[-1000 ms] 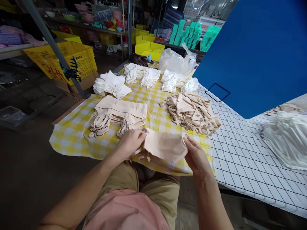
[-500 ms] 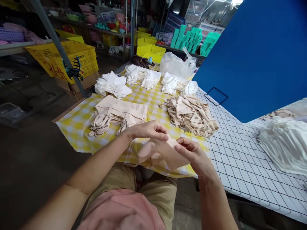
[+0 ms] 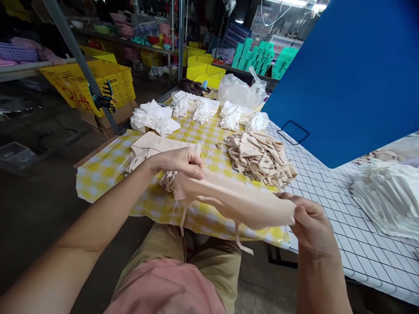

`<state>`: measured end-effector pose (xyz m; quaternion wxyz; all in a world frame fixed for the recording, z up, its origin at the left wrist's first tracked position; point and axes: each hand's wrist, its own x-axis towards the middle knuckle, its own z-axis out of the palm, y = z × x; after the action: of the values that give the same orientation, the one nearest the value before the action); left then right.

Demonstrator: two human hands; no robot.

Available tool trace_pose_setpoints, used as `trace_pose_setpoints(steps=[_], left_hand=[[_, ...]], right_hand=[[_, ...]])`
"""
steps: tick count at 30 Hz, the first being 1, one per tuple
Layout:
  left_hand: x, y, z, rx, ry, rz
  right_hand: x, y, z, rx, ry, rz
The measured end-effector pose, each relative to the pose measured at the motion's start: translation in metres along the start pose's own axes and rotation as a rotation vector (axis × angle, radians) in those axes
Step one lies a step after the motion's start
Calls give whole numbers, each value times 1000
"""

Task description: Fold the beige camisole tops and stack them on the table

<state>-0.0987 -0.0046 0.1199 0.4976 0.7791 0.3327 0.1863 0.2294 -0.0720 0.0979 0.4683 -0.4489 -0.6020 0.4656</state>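
Note:
A beige garment with thin straps [image 3: 232,198] is stretched sideways between my two hands, above the near edge of the table. My left hand [image 3: 185,162] is closed on its left end and my right hand [image 3: 309,218] on its right end. Two narrow straps dangle below the fabric. Behind my left hand lies a flat stack of similar beige garments [image 3: 153,143], partly hidden by my wrist and forearm. A loose heap of beige garments [image 3: 262,159] sits beyond the held piece, to the right.
A yellow checked cloth [image 3: 101,176] covers the table. White garment piles [image 3: 153,115] and a plastic bag [image 3: 238,90] stand farther back. On the right are a blue panel [image 3: 343,87] and a white stack [image 3: 386,196] on a grid-patterned cover. A yellow crate [image 3: 114,85] stands left.
My hands have moved apart, the left one leftward and the right one rightward and down. The bunched beige garment is now spread out between them, with its straps hanging.

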Motion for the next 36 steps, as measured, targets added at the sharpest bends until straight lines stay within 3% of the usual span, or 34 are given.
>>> trace_pose_setpoints(steps=[7, 11, 16, 18, 20, 22, 25, 29, 32, 36], left_hand=[[-16, 9, -8, 89, 78, 5], [-29, 20, -4, 129, 214, 11], [-50, 44, 0, 160, 287, 33], [-51, 51, 1, 148, 355, 63], [-43, 48, 4, 146, 413, 84], [-23, 30, 11, 200, 412, 80], [16, -16, 30, 357, 364, 5], [52, -71, 53, 555, 324, -133], [58, -83, 56, 599, 337, -144], [61, -84, 49, 598, 388, -147]], right_hand=[[-6, -13, -12, -424, -217, -41], [-9, -23, -15, -614, -224, -179], [-25, -55, -31, -832, -163, -371], [-25, -65, -41, -854, -149, -363], [-16, -63, -48, -865, -170, -258], [2, -47, -50, -872, -216, -88], [34, 4, -44, -839, -256, 134], [53, 75, -35, -853, -275, 204], [52, 98, -34, -894, -195, 172], [58, 101, -36, -886, -89, 139]])
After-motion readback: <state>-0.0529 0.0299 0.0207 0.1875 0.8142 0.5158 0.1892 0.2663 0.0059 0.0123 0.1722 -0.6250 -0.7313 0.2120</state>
